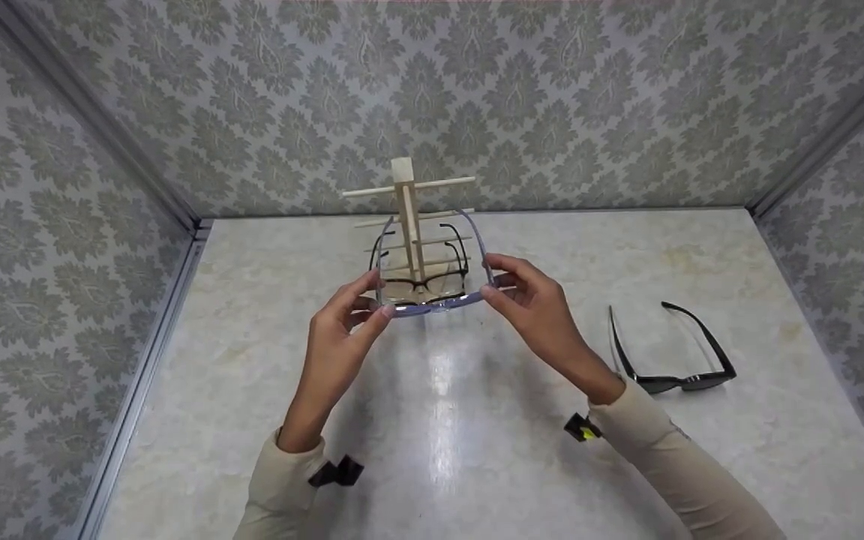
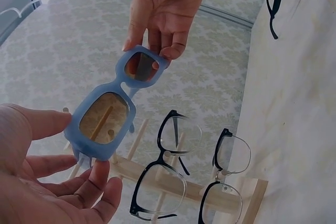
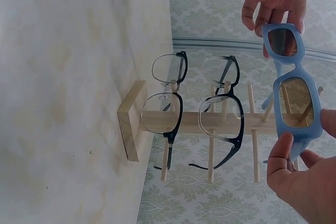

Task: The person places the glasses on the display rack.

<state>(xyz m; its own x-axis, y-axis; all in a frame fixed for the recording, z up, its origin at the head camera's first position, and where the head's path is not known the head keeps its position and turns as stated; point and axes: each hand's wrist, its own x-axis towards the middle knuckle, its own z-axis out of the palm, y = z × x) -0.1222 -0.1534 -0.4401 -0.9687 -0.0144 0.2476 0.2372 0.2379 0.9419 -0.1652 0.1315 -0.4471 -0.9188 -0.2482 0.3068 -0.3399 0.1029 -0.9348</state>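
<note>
Blue-framed sunglasses (image 2: 122, 87) with brownish lenses are held up in front of a wooden glasses stand (image 1: 406, 217). My left hand (image 1: 338, 330) pinches one end of the frame by the hinge, and my right hand (image 1: 541, 311) pinches the other end. Their temples point away from me, reaching to either side of the stand's post. Two pairs of dark-browed clear glasses sit on the lower pegs: the upper pair (image 3: 234, 94) and the lower pair (image 3: 179, 106). The pegs above them show bare wood.
Black sunglasses (image 1: 683, 382) lie on the marbled table (image 1: 252, 360) at the right, temples unfolded. Patterned walls (image 1: 432, 97) enclose the table at the back and both sides, with metal rails along their edges.
</note>
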